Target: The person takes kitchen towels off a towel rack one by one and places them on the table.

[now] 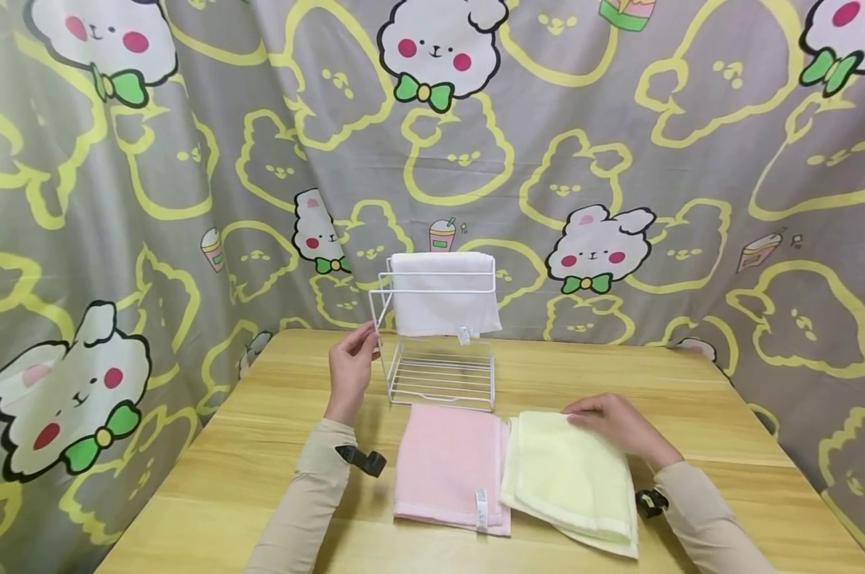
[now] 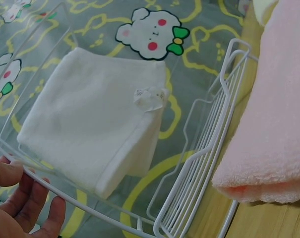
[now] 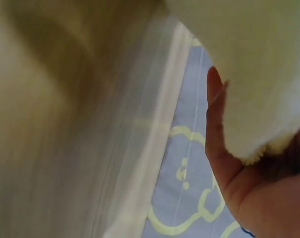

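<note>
A white wire rack [image 1: 442, 402] stands on the table, with a folded white towel [image 1: 442, 299] draped over its upper bars. My left hand [image 1: 351, 363] pinches the rack's left upright; the left wrist view shows thumb and fingers [image 2: 53, 218] around the white wire. In front of the rack lies a folded pink towel [image 1: 446, 466] with a small label near its front edge. To the right is a folded yellow towel [image 1: 572, 478], slightly askew. My right hand [image 1: 619, 426] grips its far right edge, and the right wrist view shows the cloth between thumb and fingers.
The wooden table [image 1: 719, 446] extends to both sides of the towels. A grey patterned curtain [image 1: 475, 159] hangs behind the table and along its sides, close behind the rack. Small black cameras are strapped to both wrists.
</note>
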A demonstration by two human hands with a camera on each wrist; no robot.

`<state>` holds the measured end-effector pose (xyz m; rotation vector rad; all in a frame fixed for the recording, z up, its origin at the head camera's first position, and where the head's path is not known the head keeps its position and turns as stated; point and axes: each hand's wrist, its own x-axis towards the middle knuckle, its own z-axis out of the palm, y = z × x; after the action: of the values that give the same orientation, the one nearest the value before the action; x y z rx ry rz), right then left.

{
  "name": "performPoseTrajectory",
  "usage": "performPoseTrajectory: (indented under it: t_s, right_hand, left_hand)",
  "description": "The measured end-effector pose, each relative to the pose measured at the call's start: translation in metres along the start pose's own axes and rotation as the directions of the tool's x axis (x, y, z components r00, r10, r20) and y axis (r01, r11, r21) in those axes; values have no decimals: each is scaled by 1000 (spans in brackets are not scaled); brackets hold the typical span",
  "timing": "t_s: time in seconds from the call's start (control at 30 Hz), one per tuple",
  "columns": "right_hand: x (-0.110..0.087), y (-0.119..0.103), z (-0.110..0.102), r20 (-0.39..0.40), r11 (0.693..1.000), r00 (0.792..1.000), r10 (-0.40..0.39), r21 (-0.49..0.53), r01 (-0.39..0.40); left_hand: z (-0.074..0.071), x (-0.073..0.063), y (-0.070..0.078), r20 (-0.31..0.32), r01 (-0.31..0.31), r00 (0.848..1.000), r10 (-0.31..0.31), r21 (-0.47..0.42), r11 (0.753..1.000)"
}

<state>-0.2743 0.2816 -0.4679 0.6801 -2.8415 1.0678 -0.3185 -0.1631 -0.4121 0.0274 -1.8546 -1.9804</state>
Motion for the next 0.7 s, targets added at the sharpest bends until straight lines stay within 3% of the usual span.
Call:
performPoseTrajectory:
  t_s: [0.33,0.7]
  right_hand:
    - [0,9,-7,130,992,992,5,125,-22]
    - [0,7,0,62,999,997,35,22,-36]
  left_hand:
    - [0,0,1,-1,3,1000,-3,10,1000]
    - [0,-2,1,-12,10,1000,-10,11,1000]
